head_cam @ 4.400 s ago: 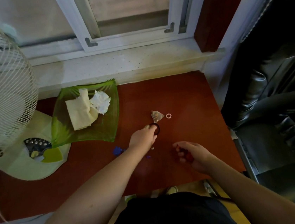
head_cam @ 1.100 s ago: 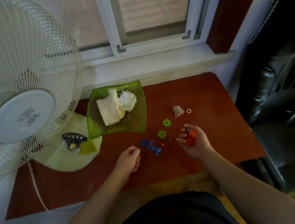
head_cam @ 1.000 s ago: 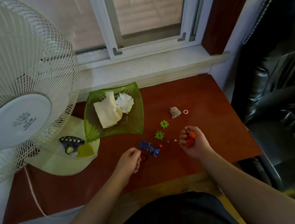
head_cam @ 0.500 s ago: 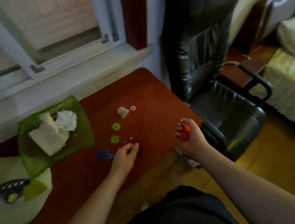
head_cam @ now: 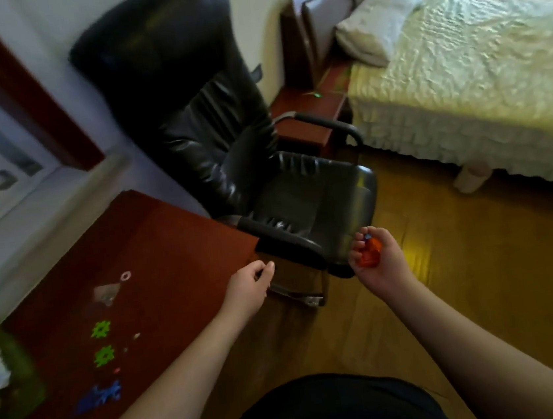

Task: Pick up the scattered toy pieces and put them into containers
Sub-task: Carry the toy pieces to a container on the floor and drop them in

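Observation:
My right hand [head_cam: 377,263] is held palm up over the wooden floor, to the right of the table, and grips several small orange and red toy pieces [head_cam: 369,254]. My left hand [head_cam: 248,288] hovers at the table's right edge with its fingers curled; something small and dark shows between thumb and finger, seemingly the black ring. On the red-brown table [head_cam: 170,256] lie two green gear pieces [head_cam: 101,329], a cluster of blue pieces [head_cam: 100,396], a small white ring [head_cam: 125,275], a crumpled wrapper [head_cam: 105,294] and tiny beads [head_cam: 137,335].
A green dish [head_cam: 9,357] holding tissues sits at the table's left edge of view. A black leather armchair [head_cam: 247,178] stands right beside the table, its armrest close to my left hand. A bed [head_cam: 476,66] lies beyond on the right. Wooden floor [head_cam: 482,272] is below my right hand.
The view has swung to the right, away from the fan and window. Both hands have moved right with it, the left one off the table's middle to its right edge.

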The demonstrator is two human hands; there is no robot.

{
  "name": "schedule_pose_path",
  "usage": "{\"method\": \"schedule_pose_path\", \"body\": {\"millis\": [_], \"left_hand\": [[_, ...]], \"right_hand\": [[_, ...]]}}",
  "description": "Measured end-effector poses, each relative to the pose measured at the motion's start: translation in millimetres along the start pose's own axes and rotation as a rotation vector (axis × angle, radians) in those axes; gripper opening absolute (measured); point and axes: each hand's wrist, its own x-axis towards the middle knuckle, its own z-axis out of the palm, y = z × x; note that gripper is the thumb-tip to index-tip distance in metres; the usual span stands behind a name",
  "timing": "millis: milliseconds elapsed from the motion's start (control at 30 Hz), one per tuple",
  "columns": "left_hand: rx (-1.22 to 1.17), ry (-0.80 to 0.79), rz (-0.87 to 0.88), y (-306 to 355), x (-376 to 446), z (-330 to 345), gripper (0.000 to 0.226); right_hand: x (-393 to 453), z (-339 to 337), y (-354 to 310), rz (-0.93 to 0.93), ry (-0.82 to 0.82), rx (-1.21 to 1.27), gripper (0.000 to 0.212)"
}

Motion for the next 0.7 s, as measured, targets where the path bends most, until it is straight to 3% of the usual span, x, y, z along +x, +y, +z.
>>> {"method": "schedule_pose_path", "body": {"millis": [333,700], "left_hand": [[0.012,-0.261,0.004,134,51,180,0.036],[0.088,-0.345,0.073,217,99,283,0.039]], "right_hand": [[-29,-104,-169,-0.173,0.070,0.156,0.009],[-31,-150,-268,-0.302,0.084,0.273,0.014]]}}
